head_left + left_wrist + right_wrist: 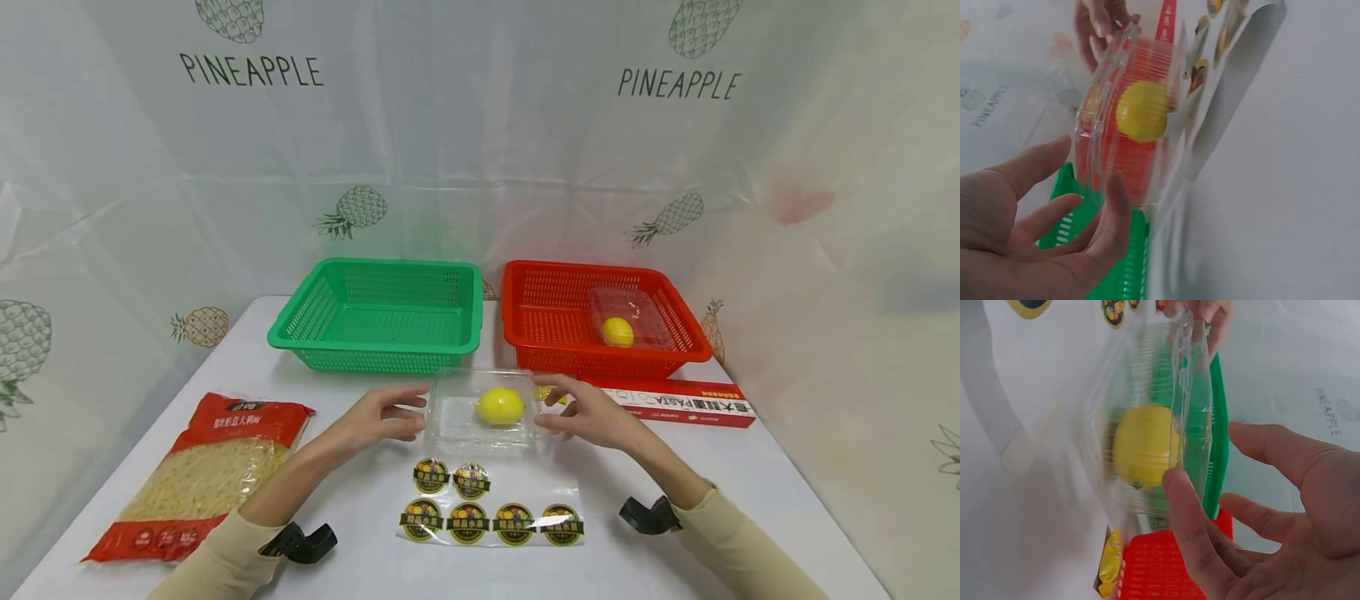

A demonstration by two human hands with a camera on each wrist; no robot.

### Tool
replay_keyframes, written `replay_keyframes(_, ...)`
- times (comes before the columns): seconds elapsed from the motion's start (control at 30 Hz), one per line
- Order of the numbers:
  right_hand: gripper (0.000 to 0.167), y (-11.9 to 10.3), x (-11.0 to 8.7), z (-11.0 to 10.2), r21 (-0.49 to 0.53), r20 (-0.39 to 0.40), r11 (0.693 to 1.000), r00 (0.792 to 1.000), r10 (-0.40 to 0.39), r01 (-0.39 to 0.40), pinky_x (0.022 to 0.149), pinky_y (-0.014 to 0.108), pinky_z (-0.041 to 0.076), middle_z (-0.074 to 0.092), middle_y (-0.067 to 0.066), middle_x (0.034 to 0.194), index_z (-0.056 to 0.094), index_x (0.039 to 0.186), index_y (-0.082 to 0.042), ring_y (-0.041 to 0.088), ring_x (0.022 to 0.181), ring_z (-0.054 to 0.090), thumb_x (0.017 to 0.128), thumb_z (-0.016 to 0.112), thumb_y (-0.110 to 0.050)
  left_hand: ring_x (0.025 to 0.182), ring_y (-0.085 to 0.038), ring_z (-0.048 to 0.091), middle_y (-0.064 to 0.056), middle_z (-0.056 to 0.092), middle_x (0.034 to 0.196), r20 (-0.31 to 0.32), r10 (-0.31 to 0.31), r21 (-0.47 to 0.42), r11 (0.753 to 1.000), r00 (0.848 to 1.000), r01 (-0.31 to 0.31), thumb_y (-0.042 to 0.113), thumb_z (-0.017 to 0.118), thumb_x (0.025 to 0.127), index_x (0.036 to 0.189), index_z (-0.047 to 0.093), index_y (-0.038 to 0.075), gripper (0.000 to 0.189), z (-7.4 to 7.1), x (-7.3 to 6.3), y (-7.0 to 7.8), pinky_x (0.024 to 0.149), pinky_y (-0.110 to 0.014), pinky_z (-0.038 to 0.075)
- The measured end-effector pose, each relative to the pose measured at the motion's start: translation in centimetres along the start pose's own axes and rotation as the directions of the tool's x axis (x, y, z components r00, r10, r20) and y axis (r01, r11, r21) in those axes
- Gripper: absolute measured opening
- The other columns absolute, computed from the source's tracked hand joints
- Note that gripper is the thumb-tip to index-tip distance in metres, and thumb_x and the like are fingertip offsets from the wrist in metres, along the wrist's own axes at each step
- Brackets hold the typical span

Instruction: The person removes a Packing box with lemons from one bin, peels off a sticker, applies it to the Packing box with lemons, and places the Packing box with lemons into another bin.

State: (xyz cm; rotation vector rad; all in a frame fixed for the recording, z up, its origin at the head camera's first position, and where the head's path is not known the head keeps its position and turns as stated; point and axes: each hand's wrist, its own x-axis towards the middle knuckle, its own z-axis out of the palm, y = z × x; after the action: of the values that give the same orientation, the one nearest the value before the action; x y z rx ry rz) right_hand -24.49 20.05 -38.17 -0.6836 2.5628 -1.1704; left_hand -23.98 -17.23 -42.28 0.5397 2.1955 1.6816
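Observation:
A clear plastic clamshell box [459, 417] with a yellow lemon [500, 406] inside sits at the middle of the table, its lid down. My left hand [388, 415] is at its left end, thumb and fingers spread apart; in the left wrist view the fingertips [1117, 187] come right up to the box. On the other end is my right hand [588, 412], its thumb and fingers also parted. One fingertip [1175, 478] overlaps the box's rim in the right wrist view. A sheet of round fruit stickers [491, 537] lies just in front of the box.
Behind stand a green basket [375, 360] and a red basket [585, 360], the red one holding another clear box [648, 321] with a lemon. A bag of pasta [210, 467] lies at left. A red pasta box [675, 402] lies before the red basket.

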Motion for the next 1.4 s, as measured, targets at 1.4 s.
replay_keyframes(1.4, 0.038, -4.0, -1.2, 8.8, -0.282, 0.204, 0.947, 0.974, -0.098, 0.154, 0.069, 0.016, 0.049, 0.072, -0.011, 0.089, 0.071, 0.120, -0.012, -0.007, 0.070, 0.059, 0.087, 0.075, -0.031, 0.087, -0.016, 0.060, -0.007, 0.067, 0.102, 0.106, 0.113, 0.437, 0.887, 0.988, -0.149, 0.026, 0.081, 0.080, 0.116, 0.067, 0.003, 0.046, 2.5, -3.1, -1.2, 0.074, -0.026, 0.053)
